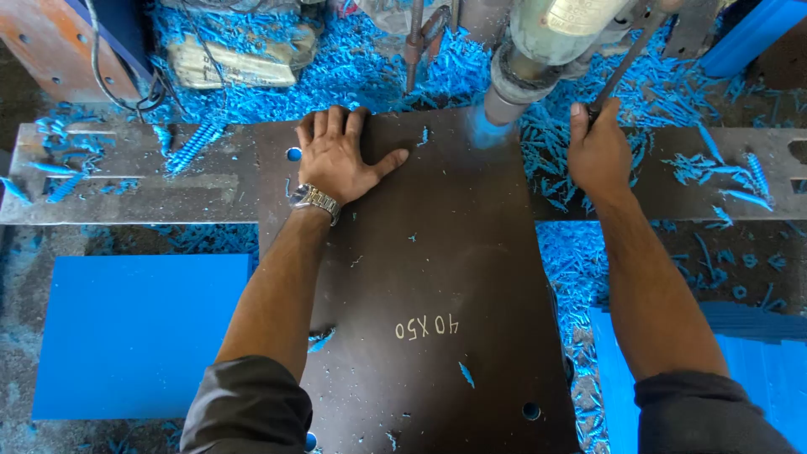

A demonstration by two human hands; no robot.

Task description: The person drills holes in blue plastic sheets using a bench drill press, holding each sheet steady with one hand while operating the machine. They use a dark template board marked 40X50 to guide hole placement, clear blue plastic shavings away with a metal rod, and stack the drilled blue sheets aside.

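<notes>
Left hand (340, 155) lies flat, fingers spread, palm down on the dark brown board (437, 286) near its top-left corner; it grips nothing, just presses on the surface. A metal wristwatch (314, 200) sits on that wrist.

Right hand (598, 151), upper right of frame, is closed in a fist round a thin dark lever (626, 63) that slants up toward the top edge.

The board fills the centre of the frame, running from upper middle to the bottom edge. It rests across a grey metal bar (126, 181) that spans the frame left to right. Pale chalk-like marks show on its lower half. Small round holes: one by the left hand's wrist side at the top-left corner, one near the bottom-right corner.

Drill head (538, 50), grey cylinder, comes down at top centre-right w/ its tip at the board's top edge; blue blur there, so exact contact can't be told.

Blue shavings (420, 67) cover the area behind and right of the board. Blue sheet (139, 332) lies flat at lower left; stack of blue sheets (756, 353) at lower right.
</notes>
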